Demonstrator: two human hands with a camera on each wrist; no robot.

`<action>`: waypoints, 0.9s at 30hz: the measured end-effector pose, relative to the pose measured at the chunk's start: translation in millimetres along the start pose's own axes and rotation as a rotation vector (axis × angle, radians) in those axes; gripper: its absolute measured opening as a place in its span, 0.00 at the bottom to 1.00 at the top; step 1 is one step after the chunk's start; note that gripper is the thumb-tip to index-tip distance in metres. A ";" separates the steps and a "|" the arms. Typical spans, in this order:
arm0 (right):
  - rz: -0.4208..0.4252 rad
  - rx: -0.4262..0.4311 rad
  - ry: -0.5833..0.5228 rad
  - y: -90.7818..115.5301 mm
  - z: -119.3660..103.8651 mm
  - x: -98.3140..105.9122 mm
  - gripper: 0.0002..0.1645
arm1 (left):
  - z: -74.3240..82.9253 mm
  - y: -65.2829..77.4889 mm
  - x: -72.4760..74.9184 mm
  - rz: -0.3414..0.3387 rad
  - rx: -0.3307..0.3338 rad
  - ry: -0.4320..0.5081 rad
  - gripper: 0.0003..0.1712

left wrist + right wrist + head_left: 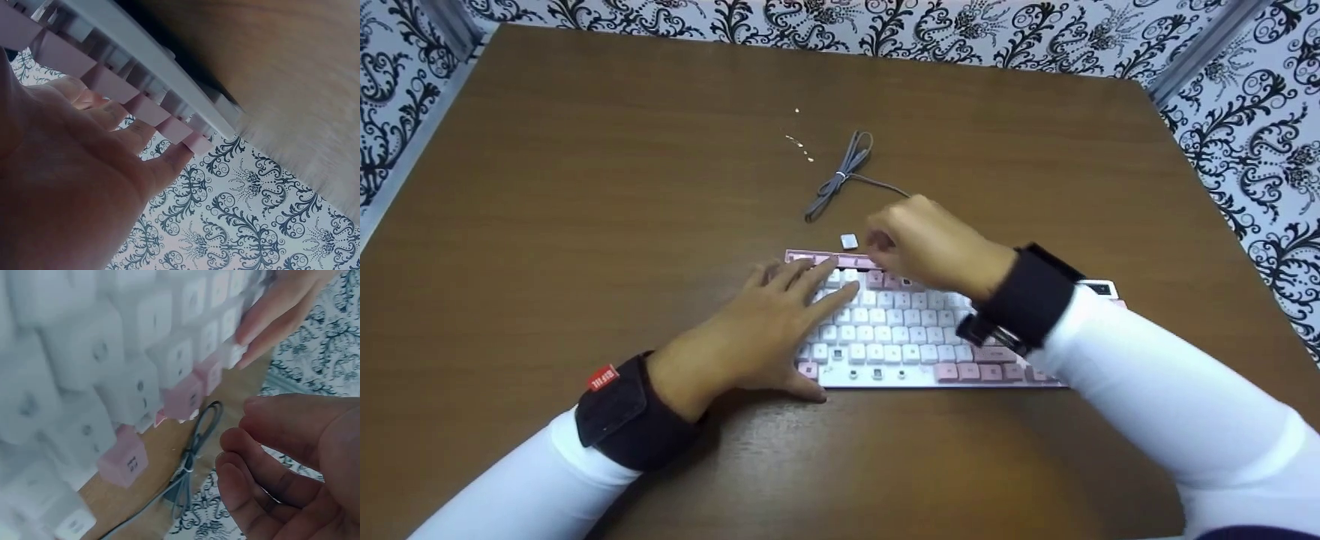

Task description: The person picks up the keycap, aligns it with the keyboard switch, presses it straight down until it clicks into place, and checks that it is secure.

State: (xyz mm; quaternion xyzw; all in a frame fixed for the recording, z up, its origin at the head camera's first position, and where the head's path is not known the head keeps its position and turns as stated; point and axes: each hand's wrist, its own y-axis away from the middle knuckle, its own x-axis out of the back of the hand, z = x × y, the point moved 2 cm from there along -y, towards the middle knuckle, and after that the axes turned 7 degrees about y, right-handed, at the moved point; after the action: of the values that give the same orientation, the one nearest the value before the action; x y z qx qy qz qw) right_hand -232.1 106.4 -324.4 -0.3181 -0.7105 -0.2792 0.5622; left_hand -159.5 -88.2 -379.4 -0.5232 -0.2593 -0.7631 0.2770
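Note:
A white-and-pink keyboard point(894, 316) lies on the table, with a few key switches exposed along its bottom row. My left hand point(765, 330) spreads over its left end, fingers straight and touching the keys; in the left wrist view the fingertips rest along the row of pink keycaps point(115, 84). Above the keyboard's back edge is my right hand point(926, 244), its fingers loosely bent. The right wrist view shows nothing between that thumb and the fingertips. A loose white keycap point(849, 241) lies just behind the keyboard, left of the right hand.
Behind the keyboard lies a grey cable point(840, 176), bundled with a tie, its end running under the right hand. Small pale bits point(799, 146) are scattered left of the cable. The brown table point(585, 187) is bordered by patterned black-and-white covering point(960, 30).

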 end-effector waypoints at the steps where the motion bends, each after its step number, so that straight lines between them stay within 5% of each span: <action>1: -0.011 -0.009 0.005 -5.7 0.9 -1.3 0.05 | 0.1 0.0 0.0 -0.001 0.000 0.000 0.71; 11: -0.117 -0.115 0.088 -48.1 10.6 -13.2 0.08 | 1.3 -0.7 0.4 -0.022 0.018 -0.004 0.72; 27: -0.165 -0.054 0.094 -61.2 9.0 -21.7 0.05 | 0.5 -1.1 0.6 -0.016 0.014 -0.030 0.72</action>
State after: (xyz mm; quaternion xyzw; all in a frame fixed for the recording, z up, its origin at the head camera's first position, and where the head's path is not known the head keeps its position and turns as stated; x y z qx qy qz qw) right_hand -280.9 70.9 -349.9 -0.2600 -0.6992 -0.3580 0.5615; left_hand -160.1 -87.2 -378.8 -0.5303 -0.2731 -0.7556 0.2708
